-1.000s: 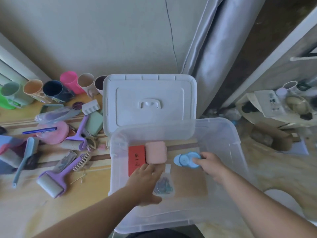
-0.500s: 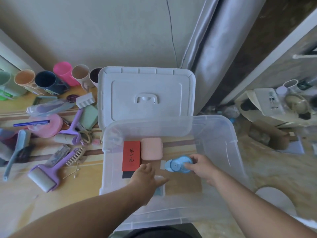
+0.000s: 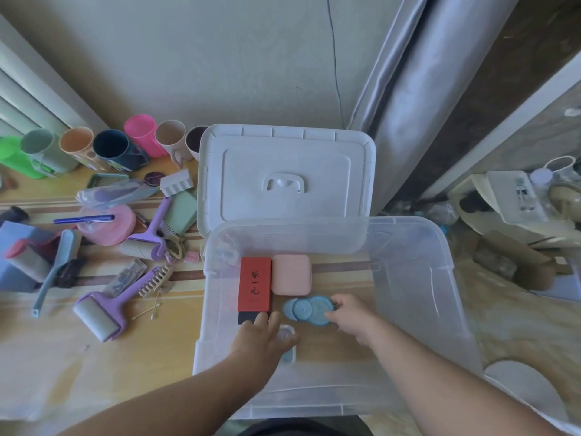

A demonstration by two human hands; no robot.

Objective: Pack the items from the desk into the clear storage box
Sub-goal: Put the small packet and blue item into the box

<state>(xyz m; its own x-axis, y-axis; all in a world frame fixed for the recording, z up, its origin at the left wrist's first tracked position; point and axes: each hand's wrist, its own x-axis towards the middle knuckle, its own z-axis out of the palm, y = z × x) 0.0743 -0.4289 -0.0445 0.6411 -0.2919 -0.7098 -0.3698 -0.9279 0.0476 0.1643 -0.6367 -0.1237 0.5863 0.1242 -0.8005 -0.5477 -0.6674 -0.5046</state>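
Box floor right half bare, right hand gripping blue disc

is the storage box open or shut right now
Open. The white lid is off and propped behind the clear storage box, and both hands reach inside through the open top.

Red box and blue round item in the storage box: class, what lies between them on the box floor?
In the head view, nothing lies between the red box and the blue round item; only bare clear floor of the storage box shows.
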